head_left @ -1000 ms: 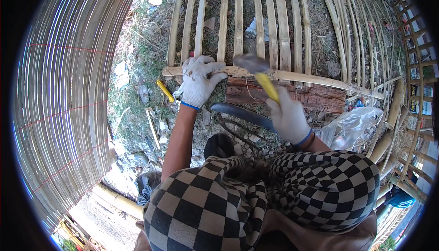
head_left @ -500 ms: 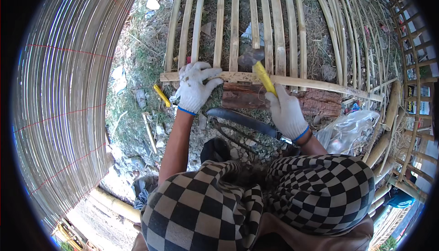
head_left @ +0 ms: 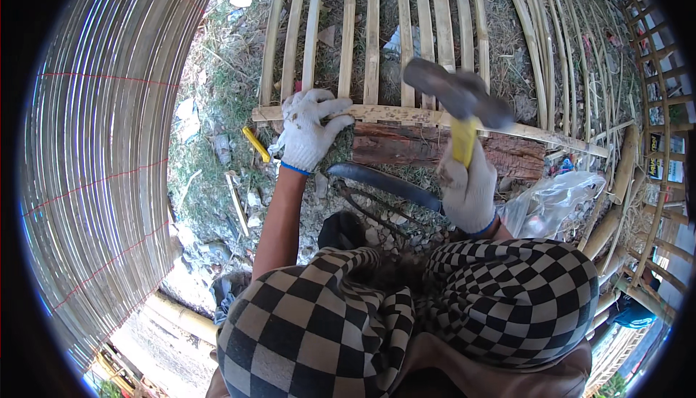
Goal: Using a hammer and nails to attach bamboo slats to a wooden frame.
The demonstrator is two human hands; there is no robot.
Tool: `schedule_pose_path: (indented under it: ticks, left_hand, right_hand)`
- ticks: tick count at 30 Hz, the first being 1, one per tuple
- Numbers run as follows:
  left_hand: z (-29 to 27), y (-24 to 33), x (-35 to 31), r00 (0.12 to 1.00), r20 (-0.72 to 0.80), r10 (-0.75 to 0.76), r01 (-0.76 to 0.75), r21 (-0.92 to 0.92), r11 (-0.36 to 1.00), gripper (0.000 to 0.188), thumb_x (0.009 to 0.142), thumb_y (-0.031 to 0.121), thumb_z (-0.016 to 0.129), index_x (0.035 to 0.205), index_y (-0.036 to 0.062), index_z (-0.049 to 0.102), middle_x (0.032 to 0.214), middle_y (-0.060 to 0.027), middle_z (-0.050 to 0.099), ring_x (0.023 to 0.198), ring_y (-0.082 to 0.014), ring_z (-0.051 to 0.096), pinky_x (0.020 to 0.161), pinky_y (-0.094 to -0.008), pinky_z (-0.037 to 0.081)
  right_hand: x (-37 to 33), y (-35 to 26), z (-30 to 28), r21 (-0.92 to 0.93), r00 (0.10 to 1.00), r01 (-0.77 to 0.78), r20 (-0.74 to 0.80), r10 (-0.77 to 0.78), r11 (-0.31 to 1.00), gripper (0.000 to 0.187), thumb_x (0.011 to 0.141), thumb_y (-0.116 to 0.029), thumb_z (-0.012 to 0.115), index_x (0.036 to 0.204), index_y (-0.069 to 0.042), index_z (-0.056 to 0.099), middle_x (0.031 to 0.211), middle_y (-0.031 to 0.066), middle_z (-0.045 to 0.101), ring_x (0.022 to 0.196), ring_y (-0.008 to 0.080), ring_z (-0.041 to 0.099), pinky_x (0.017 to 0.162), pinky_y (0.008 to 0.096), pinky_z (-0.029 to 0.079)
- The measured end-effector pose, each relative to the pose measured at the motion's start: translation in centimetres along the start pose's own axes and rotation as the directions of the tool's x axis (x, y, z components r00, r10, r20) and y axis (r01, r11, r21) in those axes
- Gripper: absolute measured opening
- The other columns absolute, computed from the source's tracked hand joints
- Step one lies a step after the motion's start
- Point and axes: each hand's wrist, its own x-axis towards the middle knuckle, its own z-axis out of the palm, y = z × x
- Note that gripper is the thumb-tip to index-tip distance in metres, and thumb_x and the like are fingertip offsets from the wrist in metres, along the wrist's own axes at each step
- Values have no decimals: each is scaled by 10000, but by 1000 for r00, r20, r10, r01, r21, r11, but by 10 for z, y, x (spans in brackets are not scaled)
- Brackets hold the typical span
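My right hand (head_left: 467, 193), in a white knit glove, grips the yellow handle of a hammer (head_left: 458, 93). Its dark head is slightly blurred and raised above the bamboo slats. At the left end of a bamboo crosspiece (head_left: 406, 114), my left hand (head_left: 307, 131), gloved the same way, has its fingers curled over the strip. Thumb and forefinger point right along it; whether a nail sits between them I cannot make out. Several upright bamboo slats (head_left: 346, 43) meet the crosspiece in a row. Beneath its middle lies a reddish-brown wood block (head_left: 406, 146).
A curved dark machete blade (head_left: 384, 183) lies between my forearms. Left of my left hand is a yellow-handled tool (head_left: 256, 144). A clear plastic bag (head_left: 554, 201) rests at right. A slatted bamboo screen (head_left: 109, 108) stands at far left, and loose bamboo strips (head_left: 540, 43) lie at upper right.
The hammer has risen off the crosspiece and shifted right, its head now larger in view. My right hand has moved slightly right and down. The left hand stays in place.
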Motion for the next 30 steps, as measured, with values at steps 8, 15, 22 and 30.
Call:
schedule_pose_path:
  ticks: [8,15,22,30]
  left_hand:
    - [-9,-11,-11,1000,25,-5,4,44,999,318,817,343,877,1100,198,871,1111,-76,735,1140,-314,642,1044,-484,429]
    - [-8,-8,-4,999,39,10,-11,25,1000,310,812,343,881,1080,187,865,1105,-77,732,1132,-322,644,1026,-486,433]
    - [1,3,2,999,-16,40,-39,48,998,313,803,346,890,1075,193,866,1103,-66,729,1130,-317,643,1023,-485,429]
    - [-3,7,4,999,0,50,-50,67,996,330,825,324,881,1121,179,862,1131,-75,736,1129,-321,650,1036,-479,455]
  right_hand:
    - [13,-7,11,-193,962,-3,269,55,981,276,1076,-293,660,1185,-52,580,733,216,692,703,462,724,615,549,552]
    - [22,16,26,-328,943,132,332,-17,935,258,1093,-281,645,1171,-41,590,747,187,701,700,430,736,604,500,564]
    - [12,16,14,-396,978,66,208,19,916,279,1096,-321,633,1112,-49,572,710,193,685,663,450,710,569,559,521]
    - [2,15,2,-157,963,253,-56,-264,955,278,1090,-285,644,1214,-38,620,709,223,679,692,463,721,599,542,548]
